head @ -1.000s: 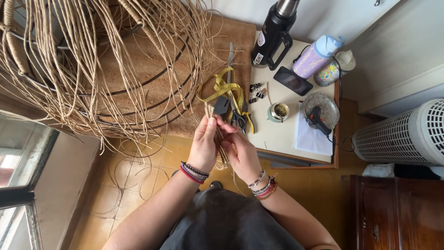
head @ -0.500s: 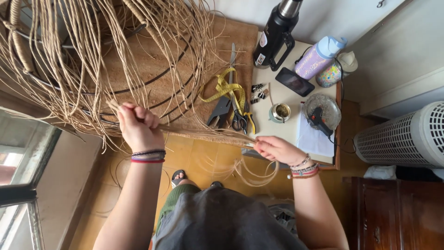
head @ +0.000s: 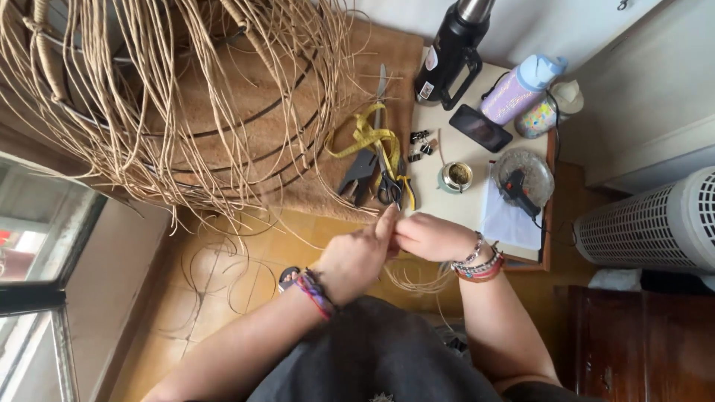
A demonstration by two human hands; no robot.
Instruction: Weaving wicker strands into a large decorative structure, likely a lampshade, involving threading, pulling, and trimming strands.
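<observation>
My left hand [head: 356, 257] and my right hand [head: 427, 237] meet in front of me over the floor, fingers pinched together on a thin rattan strand [head: 417, 279] that loops down below them. A large unfinished wicker basket [head: 171, 97] with many loose reed ends fills the upper left. Just beyond my hands lie pliers [head: 356, 175], scissors [head: 387, 182] and a yellow measuring tape [head: 369, 138] on a brown mat.
A small white table [head: 454, 149] holds a black thermos [head: 454, 48], a lilac bottle [head: 518, 89], a phone [head: 480, 128], binder clips, a small cup [head: 456, 177] and a glass bowl [head: 523, 179]. A white heater [head: 655, 223] stands right; loose reed coils lie on the yellow floor [head: 223, 275].
Half a second ago my hands were spread apart, drawing the strand out sideways. They have now come back together in front of me, as they were one second ago.
</observation>
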